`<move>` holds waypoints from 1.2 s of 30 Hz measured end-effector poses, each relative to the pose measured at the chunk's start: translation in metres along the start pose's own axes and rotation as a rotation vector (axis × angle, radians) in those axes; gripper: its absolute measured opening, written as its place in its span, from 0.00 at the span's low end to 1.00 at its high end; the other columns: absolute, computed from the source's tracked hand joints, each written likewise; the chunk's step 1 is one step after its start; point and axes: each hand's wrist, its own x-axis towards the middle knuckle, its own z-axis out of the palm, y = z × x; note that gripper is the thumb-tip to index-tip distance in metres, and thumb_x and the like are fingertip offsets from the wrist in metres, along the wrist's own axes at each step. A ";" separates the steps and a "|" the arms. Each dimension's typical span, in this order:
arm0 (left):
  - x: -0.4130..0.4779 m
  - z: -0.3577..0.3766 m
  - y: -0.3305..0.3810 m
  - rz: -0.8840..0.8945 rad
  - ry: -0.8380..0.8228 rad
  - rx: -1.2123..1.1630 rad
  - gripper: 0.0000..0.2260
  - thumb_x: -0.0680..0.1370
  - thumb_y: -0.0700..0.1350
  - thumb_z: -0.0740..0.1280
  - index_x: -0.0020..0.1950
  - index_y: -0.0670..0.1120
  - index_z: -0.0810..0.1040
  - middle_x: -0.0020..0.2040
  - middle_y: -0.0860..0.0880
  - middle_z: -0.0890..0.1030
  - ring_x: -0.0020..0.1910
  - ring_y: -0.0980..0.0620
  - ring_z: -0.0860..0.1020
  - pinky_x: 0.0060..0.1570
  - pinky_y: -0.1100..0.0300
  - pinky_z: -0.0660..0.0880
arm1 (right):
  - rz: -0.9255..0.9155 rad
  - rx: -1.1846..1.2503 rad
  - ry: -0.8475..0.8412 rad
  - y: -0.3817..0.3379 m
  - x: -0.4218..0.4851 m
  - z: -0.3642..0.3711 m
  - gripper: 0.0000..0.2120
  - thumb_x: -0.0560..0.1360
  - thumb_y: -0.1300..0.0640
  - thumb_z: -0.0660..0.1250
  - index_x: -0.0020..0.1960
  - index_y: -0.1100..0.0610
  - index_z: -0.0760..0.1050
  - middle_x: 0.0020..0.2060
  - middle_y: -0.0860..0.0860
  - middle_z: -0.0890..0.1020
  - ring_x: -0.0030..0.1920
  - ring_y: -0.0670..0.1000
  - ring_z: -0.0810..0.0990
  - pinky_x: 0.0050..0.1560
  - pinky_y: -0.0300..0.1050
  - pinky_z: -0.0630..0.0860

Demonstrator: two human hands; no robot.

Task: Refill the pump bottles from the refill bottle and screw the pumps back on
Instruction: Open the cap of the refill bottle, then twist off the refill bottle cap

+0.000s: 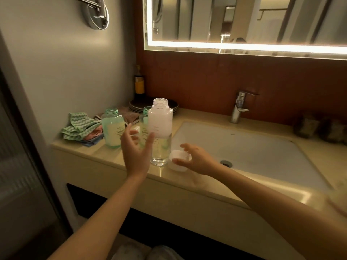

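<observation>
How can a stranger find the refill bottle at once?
On the counter left of the sink, three open bottles stand. The refill bottle is the one nearest the sink: tallest, clear with a frosted pale top, while the two pump bottles are green-tinted.

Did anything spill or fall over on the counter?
No spill shows. The left pump bottle, the right pump bottle and the tall refill bottle all stand upright, with open necks. The right hand curls round a white cap. Only the cloths at the left end of the counter lie in a crumpled heap.
</observation>
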 end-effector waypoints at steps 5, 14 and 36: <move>-0.031 0.007 0.023 0.051 0.070 -0.149 0.17 0.75 0.51 0.66 0.61 0.47 0.71 0.45 0.53 0.74 0.40 0.65 0.73 0.39 0.72 0.71 | 0.084 0.074 0.188 0.013 -0.031 -0.025 0.27 0.74 0.42 0.63 0.68 0.54 0.67 0.59 0.52 0.76 0.58 0.51 0.75 0.58 0.48 0.73; -0.096 0.073 0.087 0.150 -0.332 -0.371 0.11 0.77 0.51 0.64 0.57 0.50 0.72 0.43 0.57 0.74 0.43 0.61 0.75 0.39 0.63 0.78 | 0.178 0.068 0.576 0.024 -0.138 -0.085 0.17 0.76 0.49 0.64 0.61 0.56 0.73 0.45 0.47 0.78 0.42 0.44 0.77 0.42 0.34 0.76; -0.129 0.354 0.268 0.332 -1.122 -0.402 0.12 0.79 0.50 0.60 0.60 0.49 0.75 0.49 0.50 0.77 0.40 0.57 0.74 0.34 0.67 0.72 | 0.787 0.251 1.144 0.278 -0.224 -0.261 0.37 0.68 0.50 0.74 0.69 0.59 0.60 0.62 0.56 0.72 0.59 0.56 0.74 0.58 0.52 0.75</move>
